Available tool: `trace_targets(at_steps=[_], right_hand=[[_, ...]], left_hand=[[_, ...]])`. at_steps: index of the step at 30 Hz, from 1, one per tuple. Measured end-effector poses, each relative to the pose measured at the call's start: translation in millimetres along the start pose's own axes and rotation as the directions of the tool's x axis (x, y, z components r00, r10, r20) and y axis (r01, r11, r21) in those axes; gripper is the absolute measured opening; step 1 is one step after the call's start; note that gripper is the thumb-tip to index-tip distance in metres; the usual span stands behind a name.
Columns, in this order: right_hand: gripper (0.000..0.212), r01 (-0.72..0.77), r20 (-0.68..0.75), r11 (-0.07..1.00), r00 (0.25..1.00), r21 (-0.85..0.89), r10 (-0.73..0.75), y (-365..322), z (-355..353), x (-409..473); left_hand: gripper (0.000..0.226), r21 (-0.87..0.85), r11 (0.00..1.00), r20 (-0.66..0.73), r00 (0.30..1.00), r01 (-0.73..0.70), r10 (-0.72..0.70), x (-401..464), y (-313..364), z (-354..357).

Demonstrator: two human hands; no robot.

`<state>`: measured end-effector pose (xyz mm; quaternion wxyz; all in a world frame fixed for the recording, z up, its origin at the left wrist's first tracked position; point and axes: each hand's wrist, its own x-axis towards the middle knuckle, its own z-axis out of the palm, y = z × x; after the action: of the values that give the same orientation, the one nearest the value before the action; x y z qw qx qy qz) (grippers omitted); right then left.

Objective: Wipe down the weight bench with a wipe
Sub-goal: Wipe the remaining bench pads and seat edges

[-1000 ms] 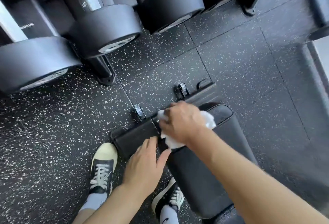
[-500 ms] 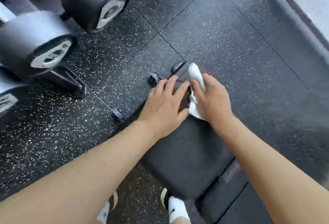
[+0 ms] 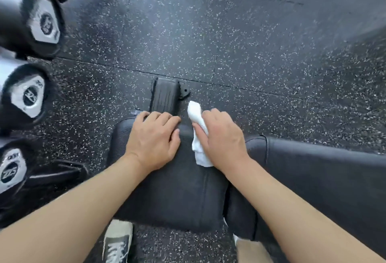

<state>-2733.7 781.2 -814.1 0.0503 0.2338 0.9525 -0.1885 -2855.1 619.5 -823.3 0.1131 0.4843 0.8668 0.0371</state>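
The bench (image 3: 173,189) sits right under me on the speckled floor (image 3: 240,43), its seat pad in the middle of my view and the longer back pad (image 3: 325,175) running off to my right, so the long axis goes left to right. The wipe (image 3: 198,135) lies at the far end of the seat pad, bunched under my right hand (image 3: 223,139), which presses it down with fingers curled over it. My left hand (image 3: 153,139) is flat and spread on the pad just beside, holding nothing. The right hand is nearer the unwiped back pad, I judge. The foot plate (image 3: 166,95) pokes out beyond my fingers. Dumbbells (image 3: 29,95) at left are blurred; my arms hide part of the pad.
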Motion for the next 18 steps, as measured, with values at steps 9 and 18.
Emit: trace_targets(at_steps=[9, 18], right_hand=[[0.027, -0.257, -0.247, 0.966, 0.936, 0.004, 0.251, -34.8, 19.3, -22.0], [0.033, -0.375, -0.339, 0.924, 0.862, 0.072, 0.377, -139.1, 90.8, -181.3]], left_hand=[[0.045, 0.058, 0.997, 0.027, 0.999, -0.041, 0.039, -3.2, -3.4, 2.5], [0.069, 0.130, 0.792, 0.246, 0.793, -0.596, 0.557, -78.0, -17.2, -0.8]])
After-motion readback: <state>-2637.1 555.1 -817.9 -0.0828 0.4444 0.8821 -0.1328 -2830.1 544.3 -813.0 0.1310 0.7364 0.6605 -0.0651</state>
